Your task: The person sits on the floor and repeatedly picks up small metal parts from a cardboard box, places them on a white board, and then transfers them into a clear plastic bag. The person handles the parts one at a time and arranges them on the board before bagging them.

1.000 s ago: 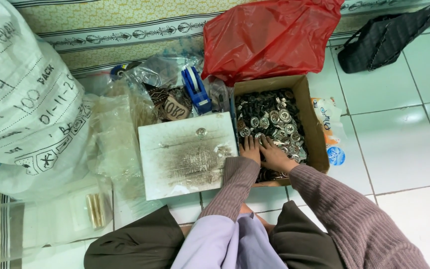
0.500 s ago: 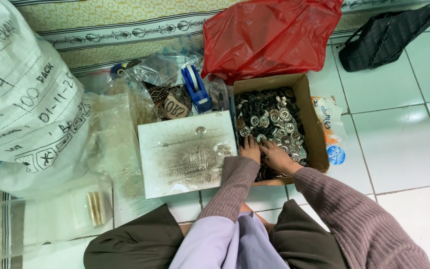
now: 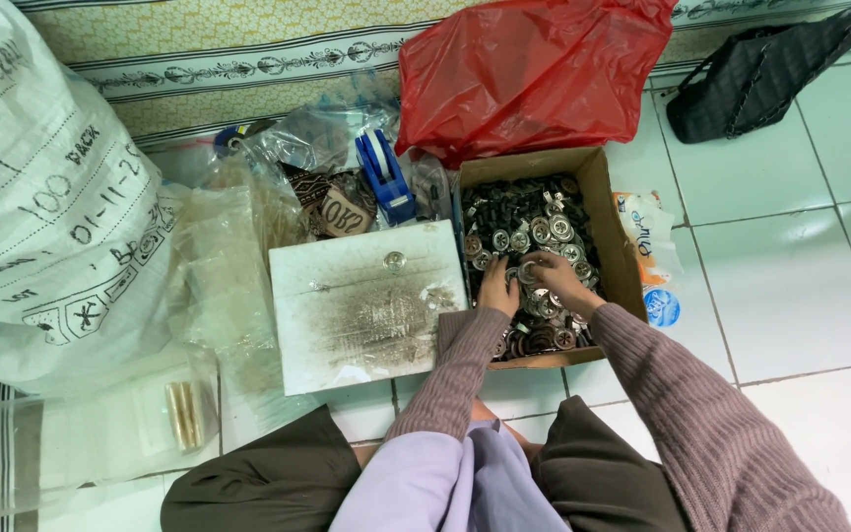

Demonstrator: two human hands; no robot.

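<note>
One metal disc [image 3: 394, 261] lay on the white board [image 3: 366, 305]; the cardboard box [image 3: 598, 212] remained heaped. Left hand [image 3: 497, 288] and right hand [image 3: 554, 278] were sorting there, fingers curled among the discs; exact grasp unclear.

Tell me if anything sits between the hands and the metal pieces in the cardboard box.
Nothing visible does. The left hand and the right hand are both already down in the open cardboard box, resting right on the metal pieces.
</note>
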